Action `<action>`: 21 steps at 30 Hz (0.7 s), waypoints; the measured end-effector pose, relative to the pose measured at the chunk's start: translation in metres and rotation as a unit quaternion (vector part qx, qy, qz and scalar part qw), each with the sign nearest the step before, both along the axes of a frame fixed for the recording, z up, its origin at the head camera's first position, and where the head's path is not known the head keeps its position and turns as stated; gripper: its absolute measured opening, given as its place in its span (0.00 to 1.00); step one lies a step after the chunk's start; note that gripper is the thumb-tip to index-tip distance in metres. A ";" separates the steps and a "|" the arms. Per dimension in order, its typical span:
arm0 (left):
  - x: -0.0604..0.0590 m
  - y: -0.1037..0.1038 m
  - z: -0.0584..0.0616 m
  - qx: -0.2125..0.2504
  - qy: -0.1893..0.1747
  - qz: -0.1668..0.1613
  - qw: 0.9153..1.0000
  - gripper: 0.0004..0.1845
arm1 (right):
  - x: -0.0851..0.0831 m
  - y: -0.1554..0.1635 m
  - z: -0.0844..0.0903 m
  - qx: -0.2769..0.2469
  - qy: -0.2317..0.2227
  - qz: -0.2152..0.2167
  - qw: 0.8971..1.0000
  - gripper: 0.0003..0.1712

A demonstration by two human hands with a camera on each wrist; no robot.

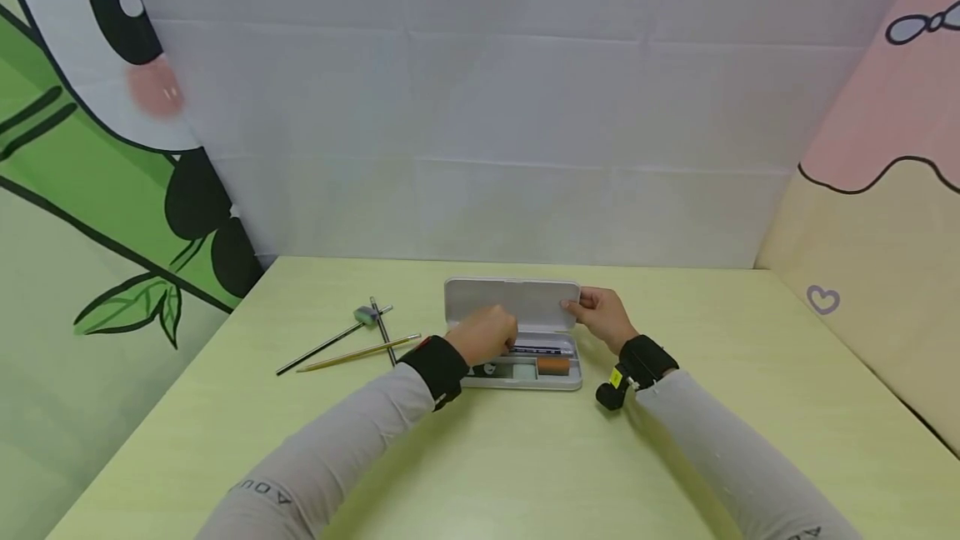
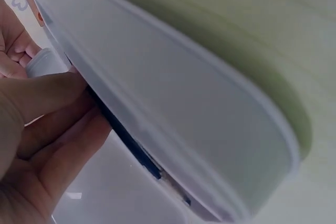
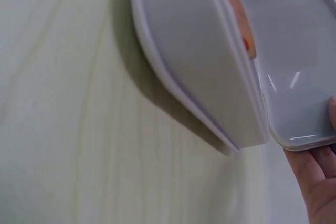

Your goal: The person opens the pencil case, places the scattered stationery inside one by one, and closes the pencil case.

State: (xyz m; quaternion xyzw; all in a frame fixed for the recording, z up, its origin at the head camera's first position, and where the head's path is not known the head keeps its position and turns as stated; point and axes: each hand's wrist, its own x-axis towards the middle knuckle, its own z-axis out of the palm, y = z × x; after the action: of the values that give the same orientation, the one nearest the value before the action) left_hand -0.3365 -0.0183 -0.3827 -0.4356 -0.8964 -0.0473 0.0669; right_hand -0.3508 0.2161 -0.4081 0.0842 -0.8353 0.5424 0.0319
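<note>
Your left hand [image 1: 487,333] fingers curled inside the open pencil case [image 1: 517,377], holding a dark pen [image 1: 542,350], right hand [image 1: 600,315] pinching the raised lid [image 1: 510,302], loose pencils [image 1: 352,348] left on the bench [image 1: 525,457].

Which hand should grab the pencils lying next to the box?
Probably the left hand. It is over the pencil case on the side nearer the loose pencils, while the right hand pinches the open lid at its far corner, keeping it up.
</note>
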 end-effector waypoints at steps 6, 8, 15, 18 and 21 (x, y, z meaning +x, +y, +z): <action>0.001 -0.001 -0.001 0.008 -0.015 0.008 1.000 0.08 | 0.001 0.000 0.000 -0.004 0.001 0.002 1.000 0.19; 0.003 -0.002 0.000 0.008 -0.021 0.011 1.000 0.08 | 0.001 0.000 0.000 -0.003 0.001 0.000 1.000 0.18; 0.006 -0.004 0.001 0.010 -0.021 0.014 1.000 0.07 | 0.002 -0.001 0.002 -0.003 -0.005 -0.004 1.000 0.19; 0.006 -0.004 0.000 0.011 -0.020 0.013 1.000 0.07 | 0.002 -0.001 0.001 0.000 -0.004 -0.003 1.000 0.19; 0.007 -0.004 0.001 0.011 -0.019 0.015 1.000 0.06 | 0.002 0.000 0.000 -0.001 -0.002 0.001 1.000 0.20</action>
State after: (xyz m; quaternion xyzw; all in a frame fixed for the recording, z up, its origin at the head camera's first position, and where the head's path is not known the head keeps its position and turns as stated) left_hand -0.3300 -0.0222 -0.3818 -0.4204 -0.9034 -0.0647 0.0554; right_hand -0.3488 0.2160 -0.4079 0.0841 -0.8349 0.5431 0.0295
